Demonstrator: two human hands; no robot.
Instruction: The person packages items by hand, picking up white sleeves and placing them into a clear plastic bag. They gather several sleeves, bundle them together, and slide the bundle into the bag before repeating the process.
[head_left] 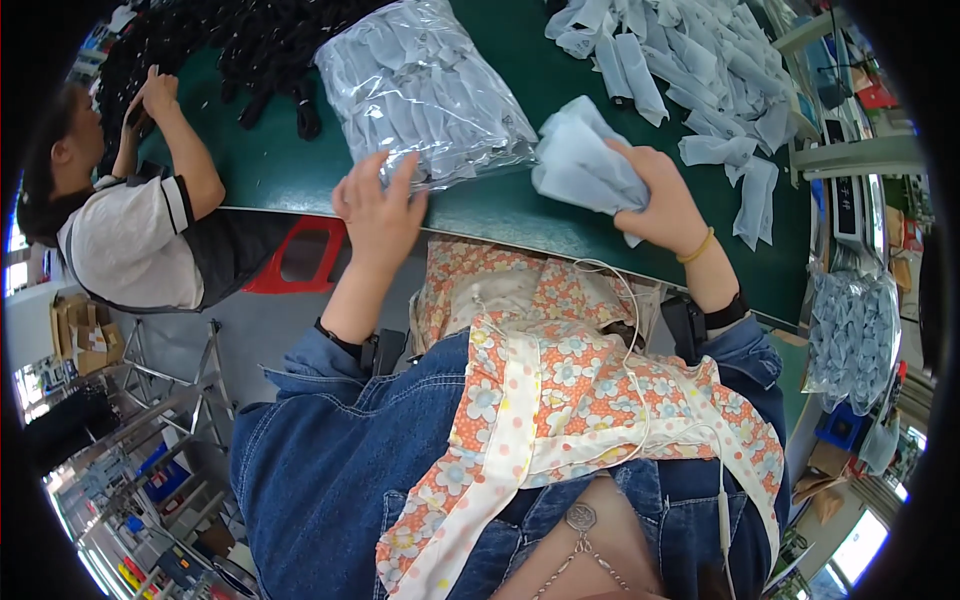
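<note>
My right hand [665, 200] is closed round a bundle of small frosted plastic pouches [585, 155], held over the near part of the green table. To the left of it lies a large clear plastic bag [420, 95], filled with rows of similar pale pouches. At the near left corner of that bag is my left hand [380, 215], its fingers spread and the fingertips at the film. Whether they press on it, I cannot tell. Beyond my right hand, a loose heap of frosted pouches [690, 70] spreads over the far right of the table, some with dark contents.
Black coiled cords [270, 60] pile up at the far left of the green table [490, 215]. A co-worker [140, 230] sits at the left, beside a red stool [300, 262]. Another filled clear bag [850, 340] stands at the right, near a metal frame [855, 155].
</note>
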